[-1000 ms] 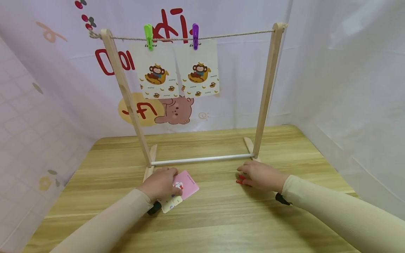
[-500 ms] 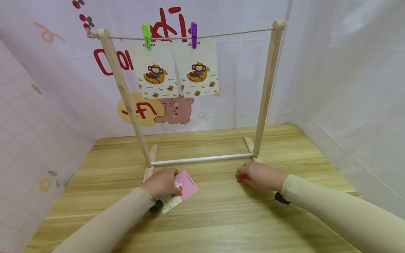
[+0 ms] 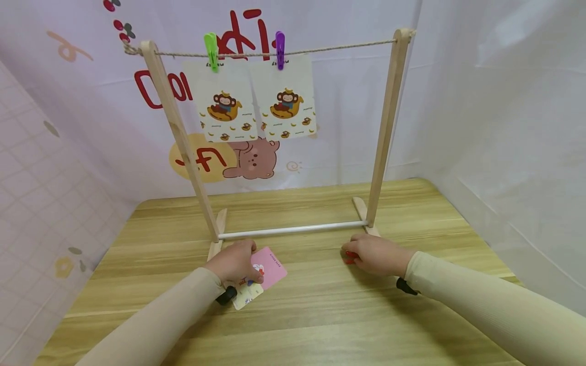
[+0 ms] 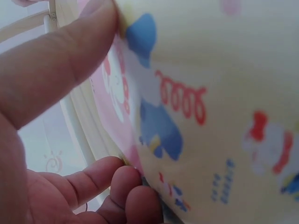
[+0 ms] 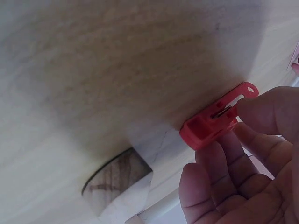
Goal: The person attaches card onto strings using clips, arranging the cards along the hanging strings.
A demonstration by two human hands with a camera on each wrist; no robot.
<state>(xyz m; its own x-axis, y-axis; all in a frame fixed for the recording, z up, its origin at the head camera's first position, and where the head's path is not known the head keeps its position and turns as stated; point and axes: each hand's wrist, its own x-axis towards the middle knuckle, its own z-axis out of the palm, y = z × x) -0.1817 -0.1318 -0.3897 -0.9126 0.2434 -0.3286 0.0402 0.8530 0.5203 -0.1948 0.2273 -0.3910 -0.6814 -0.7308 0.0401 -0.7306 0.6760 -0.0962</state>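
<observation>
My left hand (image 3: pixel 234 262) grips a cream and pink card (image 3: pixel 269 268) printed with cartoon rabbits, low over the table by the rack's left foot. In the left wrist view the thumb lies on the printed face of the card (image 4: pixel 210 107), the fingers behind it. Near the rack's right foot, my right hand (image 3: pixel 376 253) pinches a red clothespin (image 5: pixel 217 115) between thumb and fingers. On the twine (image 3: pixel 339 49), a green clothespin (image 3: pixel 211 52) and a purple clothespin (image 3: pixel 280 50) hold two monkey cards (image 3: pixel 226 114) side by side.
The wooden rack has a left post (image 3: pixel 178 132), a right post (image 3: pixel 388 127) and a white crossbar (image 3: pixel 293 230) low between them. It stands on the wood-grain table (image 3: pixel 311 325). A printed white curtain (image 3: pixel 348 117) hangs behind.
My hands have barely moved, and both keep their hold. In the head view the rack and hanging cards have shifted very slightly up and left.
</observation>
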